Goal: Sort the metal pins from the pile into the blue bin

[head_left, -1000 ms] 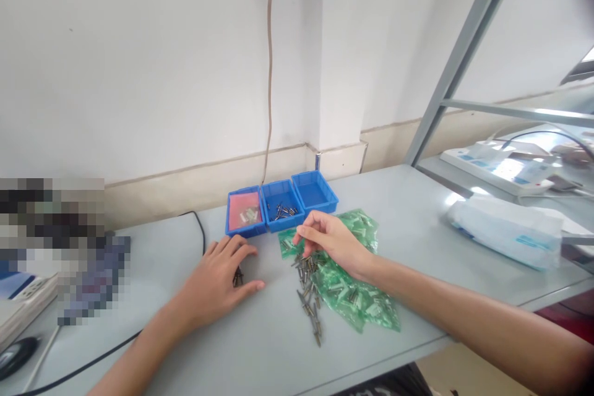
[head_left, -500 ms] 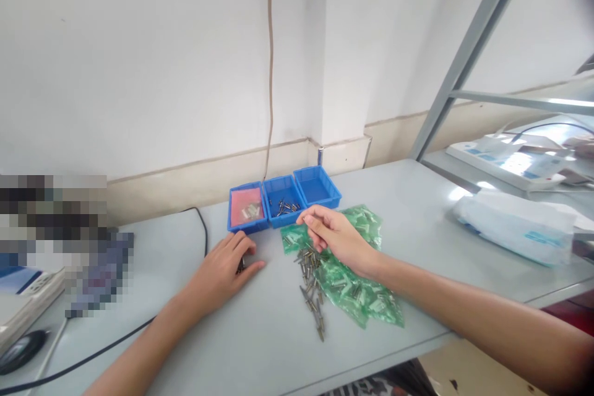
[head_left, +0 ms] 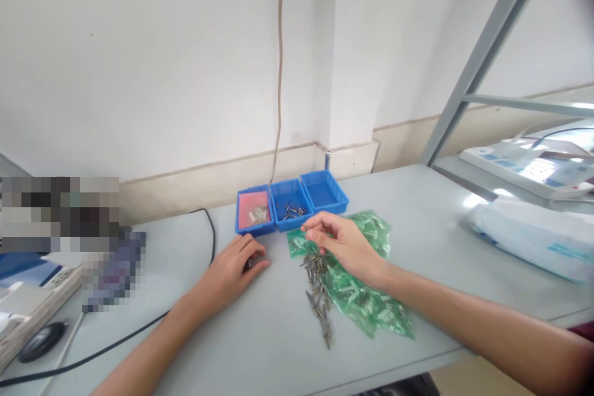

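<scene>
Left hand point(head_left: 231, 270) lies palm-down on the grey counter point(head_left: 260, 340), much as a second ago, though its fingers point(head_left: 253, 250) have curled tighter over a few small dark pins tucked beneath them; a firm grip cannot be told. Just beyond the fingertips sit three blue trays point(head_left: 291, 203): the left one holds a pink sheet, the middle one loose pins. Right hand point(head_left: 343, 244) has lifted slightly off the pin pile point(head_left: 318, 291), fingers point(head_left: 315, 232) pinched narrow on one small pin point(head_left: 305, 226), now held nearer the middle tray than before. Below that hand, pins trail off the green plastic bags point(head_left: 366, 303).
</scene>
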### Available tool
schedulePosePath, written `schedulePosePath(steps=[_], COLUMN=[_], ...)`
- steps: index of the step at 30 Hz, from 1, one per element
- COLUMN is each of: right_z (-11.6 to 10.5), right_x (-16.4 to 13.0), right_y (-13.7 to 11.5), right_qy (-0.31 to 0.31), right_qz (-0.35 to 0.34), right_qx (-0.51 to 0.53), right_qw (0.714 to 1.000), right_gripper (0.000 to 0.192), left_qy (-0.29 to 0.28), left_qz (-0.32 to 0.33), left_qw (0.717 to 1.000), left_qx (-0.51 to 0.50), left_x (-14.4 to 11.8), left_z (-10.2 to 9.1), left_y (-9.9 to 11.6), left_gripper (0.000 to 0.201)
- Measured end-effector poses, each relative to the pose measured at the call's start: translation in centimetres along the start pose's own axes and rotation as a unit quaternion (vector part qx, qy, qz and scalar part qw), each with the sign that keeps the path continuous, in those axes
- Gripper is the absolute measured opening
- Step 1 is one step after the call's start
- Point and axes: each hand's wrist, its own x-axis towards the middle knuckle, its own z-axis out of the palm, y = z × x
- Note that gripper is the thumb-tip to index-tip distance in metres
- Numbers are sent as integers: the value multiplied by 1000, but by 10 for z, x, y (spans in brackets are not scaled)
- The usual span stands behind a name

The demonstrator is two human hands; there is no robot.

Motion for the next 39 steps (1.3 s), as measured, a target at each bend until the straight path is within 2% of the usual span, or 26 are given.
schedulePosePath(steps=[10, 20, 25, 33, 39], right_z=[4, 3, 4, 2, 1], right_x=[-1, 3, 3, 0, 0], right_y=[1, 0, 1, -2, 0], right_qy=[3, 20, 17, 38, 4], right_qz=[-25, -6, -2, -83, -69], right_qx=[8, 5, 19, -98, -63], right_qw=[1000, 1000, 1000, 991, 996], right_gripper=[32, 29, 31, 13, 16], left_qy=[22, 42, 71, 75, 44], left_qz=[55, 52, 16, -3, -18], left_qw=[993, 978, 972, 974, 992], left_qx=[102, 196, 225, 214, 120], left_x=[-3, -4, -5, -5, -3], left_z=[0, 1, 6, 12, 13], left_y=[-3, -5, 1, -1, -2], left_gripper=[17, 24, 28, 28, 24])
